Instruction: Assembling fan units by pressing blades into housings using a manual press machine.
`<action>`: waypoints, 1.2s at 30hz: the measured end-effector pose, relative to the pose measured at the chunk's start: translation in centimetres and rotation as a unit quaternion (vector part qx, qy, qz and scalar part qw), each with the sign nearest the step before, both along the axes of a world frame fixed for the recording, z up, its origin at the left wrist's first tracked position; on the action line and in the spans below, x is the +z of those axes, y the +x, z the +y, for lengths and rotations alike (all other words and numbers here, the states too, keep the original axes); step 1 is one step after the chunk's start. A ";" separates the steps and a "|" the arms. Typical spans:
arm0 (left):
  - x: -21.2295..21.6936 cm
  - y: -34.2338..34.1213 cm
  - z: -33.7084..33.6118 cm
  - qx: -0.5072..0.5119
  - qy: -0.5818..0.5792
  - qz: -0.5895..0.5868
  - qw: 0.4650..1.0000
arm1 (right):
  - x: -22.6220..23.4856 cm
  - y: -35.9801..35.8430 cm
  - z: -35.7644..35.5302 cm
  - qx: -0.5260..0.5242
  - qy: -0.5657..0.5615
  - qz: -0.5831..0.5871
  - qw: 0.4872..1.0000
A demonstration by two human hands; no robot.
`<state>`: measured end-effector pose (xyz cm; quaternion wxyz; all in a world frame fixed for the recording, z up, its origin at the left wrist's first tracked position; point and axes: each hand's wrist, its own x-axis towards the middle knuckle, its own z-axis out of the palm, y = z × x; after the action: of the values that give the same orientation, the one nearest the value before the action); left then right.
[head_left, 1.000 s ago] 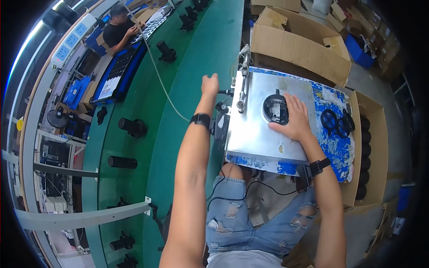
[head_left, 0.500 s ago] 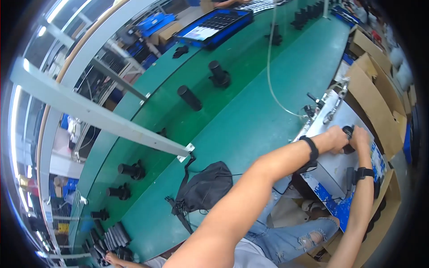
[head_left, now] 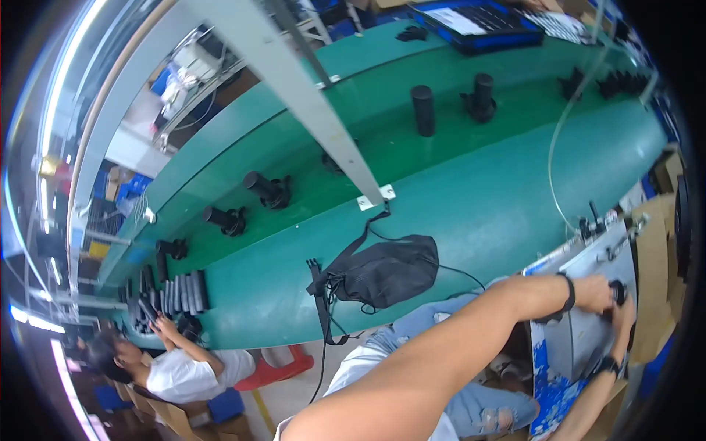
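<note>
both hands meet at 3 o'clock over a grey metal plate (head_left: pixel 588 323) on the bench edge. left hand (head_left: pixel 594 292) and right hand (head_left: pixel 624 314) are closed together on a small black part (head_left: pixel 619 292), mostly hidden by fingers. part looks rigid, light, likely hard plastic or metal; best pinched by its rim. black bag (head_left: pixel 382 278) lies on the green belt (head_left: pixel 471 206), near centre. black cylinders (head_left: pixel 422 110) stand at 12.

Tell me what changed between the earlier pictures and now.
The left hand came off the green belt and joined the right hand on the small black part over the metal plate. The view swung left, showing a black bag. The right hand stayed on the part.
</note>
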<state>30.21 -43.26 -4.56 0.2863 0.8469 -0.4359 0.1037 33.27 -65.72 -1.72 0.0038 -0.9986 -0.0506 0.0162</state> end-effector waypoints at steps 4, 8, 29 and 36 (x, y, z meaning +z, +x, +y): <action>2.5 -5.9 3.5 -0.062 -0.216 -0.016 0.974 | -1.7 -9.4 -11.0 -0.217 0.386 0.068 0.894; 3.2 -0.4 24.7 0.166 -0.181 -0.148 0.958 | -3.0 -12.1 -7.7 -0.163 0.468 -0.225 0.839; 15.5 1.0 32.0 0.029 -0.098 0.225 0.969 | 4.4 -17.8 4.7 -0.193 0.799 -0.232 0.520; 21.2 -8.6 14.6 -0.277 -0.305 0.325 0.852 | 12.6 -22.5 22.1 0.130 0.846 0.286 0.430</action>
<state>21.61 -28.69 16.60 0.6722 0.5469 -0.4810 -0.1330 10.75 -43.60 10.86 0.8593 -0.4150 -0.1642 0.2499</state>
